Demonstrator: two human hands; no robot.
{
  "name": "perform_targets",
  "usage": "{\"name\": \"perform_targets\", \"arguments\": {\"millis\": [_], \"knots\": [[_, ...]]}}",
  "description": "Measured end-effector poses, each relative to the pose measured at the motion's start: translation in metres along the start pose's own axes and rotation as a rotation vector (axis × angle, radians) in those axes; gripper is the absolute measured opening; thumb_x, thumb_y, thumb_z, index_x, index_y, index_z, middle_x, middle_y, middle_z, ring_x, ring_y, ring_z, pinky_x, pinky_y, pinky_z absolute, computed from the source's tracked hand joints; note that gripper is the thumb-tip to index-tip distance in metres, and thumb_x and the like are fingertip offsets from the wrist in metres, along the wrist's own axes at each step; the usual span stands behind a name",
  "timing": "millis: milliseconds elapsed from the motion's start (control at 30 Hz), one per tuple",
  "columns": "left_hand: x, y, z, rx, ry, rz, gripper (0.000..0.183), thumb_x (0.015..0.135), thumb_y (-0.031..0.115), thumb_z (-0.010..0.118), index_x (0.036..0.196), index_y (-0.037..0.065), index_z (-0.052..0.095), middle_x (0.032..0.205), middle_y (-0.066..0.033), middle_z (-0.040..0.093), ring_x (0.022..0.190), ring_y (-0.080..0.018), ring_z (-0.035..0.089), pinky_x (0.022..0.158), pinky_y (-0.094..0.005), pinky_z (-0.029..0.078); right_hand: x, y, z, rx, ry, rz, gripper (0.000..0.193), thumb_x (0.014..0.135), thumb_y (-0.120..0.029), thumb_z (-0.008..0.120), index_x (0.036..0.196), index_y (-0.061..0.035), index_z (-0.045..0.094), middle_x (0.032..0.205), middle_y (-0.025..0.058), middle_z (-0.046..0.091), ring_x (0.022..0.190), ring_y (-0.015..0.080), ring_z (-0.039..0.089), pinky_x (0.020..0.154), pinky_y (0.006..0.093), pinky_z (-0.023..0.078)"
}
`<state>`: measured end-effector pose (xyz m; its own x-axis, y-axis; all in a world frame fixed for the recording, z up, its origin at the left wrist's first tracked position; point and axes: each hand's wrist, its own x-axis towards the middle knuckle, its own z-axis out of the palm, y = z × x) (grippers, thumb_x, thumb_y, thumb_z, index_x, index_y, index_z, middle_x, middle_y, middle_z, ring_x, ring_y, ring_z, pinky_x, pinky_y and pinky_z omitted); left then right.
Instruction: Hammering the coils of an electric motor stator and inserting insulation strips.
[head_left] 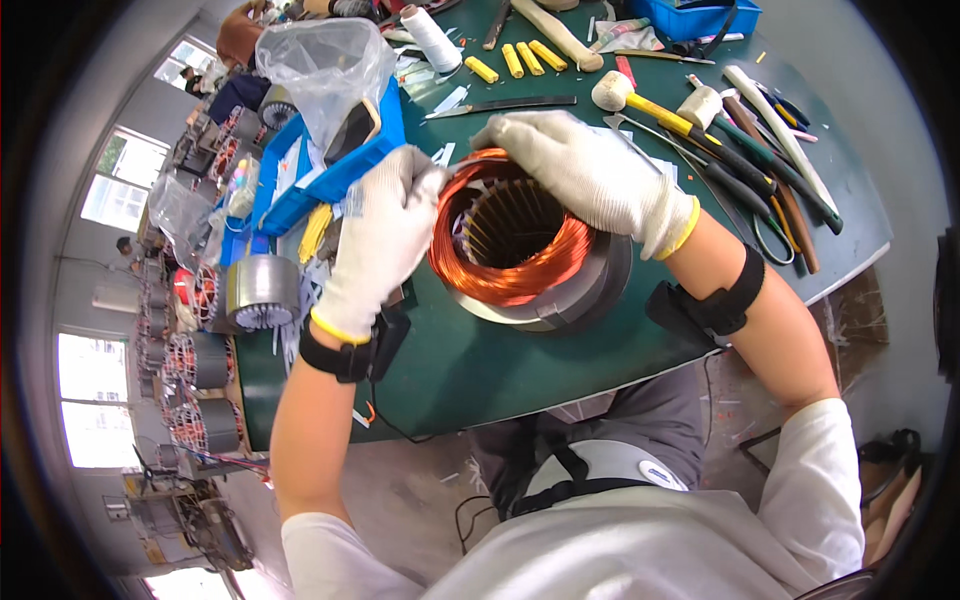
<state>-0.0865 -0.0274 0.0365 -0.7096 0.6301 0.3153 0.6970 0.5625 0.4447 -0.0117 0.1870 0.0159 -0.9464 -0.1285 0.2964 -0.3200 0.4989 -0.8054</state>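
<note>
A motor stator (612,285) stands upright on the green table, its grey metal body below a thick ring of copper winding (505,285). Dark slots with yellowish liners line the bore inside the ring. My left hand (385,225), in a white knitted glove, is closed at the winding's left edge, fingers curled inward; what they pinch is hidden. Across the far right of the ring lies my right hand (585,175), gloved too, its fingers bent over the far rim and gripping it. A thin pale strip shows at the winding's far left edge, between the hands.
Mallets, including one with a white head (612,91), and other hand tools lie to the right. Blue bins (330,165) with a plastic bag stand left, beside another stator (262,292). Beyond are a thread cone (430,40), yellow pieces (512,60) and a long blade (505,104).
</note>
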Motion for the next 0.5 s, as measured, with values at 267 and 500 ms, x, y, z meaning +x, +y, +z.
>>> {"name": "perform_targets", "arguments": {"millis": [267,500], "knots": [[-0.011,-0.015,0.001,-0.238,-0.145,-0.121,0.023,0.1,0.022,0.058,0.098,-0.001,0.057,0.088,-0.0145,0.06,0.081,-0.0246,0.057,0.078,-0.0342,0.048,-0.004,0.034,0.007,-0.012,0.025,-0.199,0.05,0.108,-0.033,0.031,0.125,0.004,0.06,0.121,0.0164,0.065,0.115,0.0225,0.061,0.105,0.0339,0.044],[0.012,-0.008,-0.003,0.01,-0.088,0.089,0.021,0.097,0.023,0.061,0.096,0.002,0.06,0.077,-0.0164,0.063,0.074,-0.0338,0.064,0.068,-0.0407,0.05,0.007,0.043,0.008,-0.233,0.112,-0.29,0.041,0.103,-0.021,0.035,0.12,0.0027,0.063,0.117,0.0177,0.067,0.112,0.0285,0.064,0.102,0.0353,0.046]]}}
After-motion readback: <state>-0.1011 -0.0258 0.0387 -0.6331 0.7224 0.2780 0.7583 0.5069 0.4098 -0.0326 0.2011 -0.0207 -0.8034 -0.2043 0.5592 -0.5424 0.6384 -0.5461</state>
